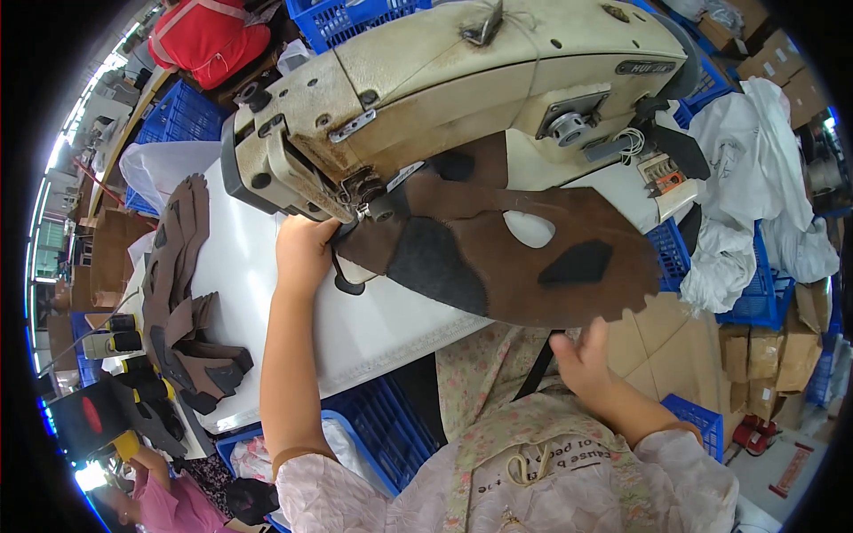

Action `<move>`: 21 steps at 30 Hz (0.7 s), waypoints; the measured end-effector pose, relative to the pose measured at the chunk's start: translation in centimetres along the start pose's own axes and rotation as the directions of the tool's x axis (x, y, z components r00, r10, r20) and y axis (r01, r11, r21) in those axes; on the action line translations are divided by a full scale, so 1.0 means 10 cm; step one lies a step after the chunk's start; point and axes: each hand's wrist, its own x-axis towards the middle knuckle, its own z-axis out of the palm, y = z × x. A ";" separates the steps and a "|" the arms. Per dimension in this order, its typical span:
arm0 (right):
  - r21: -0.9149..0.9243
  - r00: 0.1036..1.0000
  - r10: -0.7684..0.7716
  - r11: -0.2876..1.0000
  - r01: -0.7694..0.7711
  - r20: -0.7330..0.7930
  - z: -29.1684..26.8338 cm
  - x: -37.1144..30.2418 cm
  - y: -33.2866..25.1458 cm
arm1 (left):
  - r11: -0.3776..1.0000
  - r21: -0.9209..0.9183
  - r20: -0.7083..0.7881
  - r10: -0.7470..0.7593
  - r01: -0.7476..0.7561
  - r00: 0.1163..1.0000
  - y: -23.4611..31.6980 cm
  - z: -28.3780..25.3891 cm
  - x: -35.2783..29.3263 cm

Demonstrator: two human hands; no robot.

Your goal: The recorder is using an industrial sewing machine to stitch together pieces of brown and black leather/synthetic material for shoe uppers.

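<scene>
Under the needle of a cream sewing machine [418, 93] lies a large brown leather piece [577, 240] with black patches, an almond-shaped hole and a notched rim. My left hand [303, 253] is at the machine head, its thumb tip at the leather's left end close to the presser foot; its other fingers are hidden. On the near right, my right hand [586, 360] touches the leather's lower edge from below. Its thumb stands apart from the fingers, and some fingers are out of sight. A black lever [349, 282] hangs beneath the leather beside my left wrist.
Stacked brown leather pieces [178, 266] lie along the left of the white table [355, 342]. Blue crates [378, 422] stand below it. White sacks [755, 169] and cartons [769, 355] fill the right. Other people, in red [209, 40] and pink [178, 497], sit at left.
</scene>
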 end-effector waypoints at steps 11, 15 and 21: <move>-0.571 0.915 -0.257 0.719 0.396 0.311 0.75 1.07 -0.31 | 0.994 0.095 0.148 -0.065 0.052 0.987 0.01 -0.04 -0.09; -0.449 0.841 -0.363 0.723 0.525 0.400 0.52 1.73 -0.22 | 0.983 0.161 0.294 -0.128 0.084 0.947 0.21 -0.02 -0.06; -0.269 0.948 -0.121 0.941 0.204 0.295 0.19 2.29 -0.23 | 0.861 0.509 0.343 -0.188 -0.013 0.920 0.63 0.07 -0.14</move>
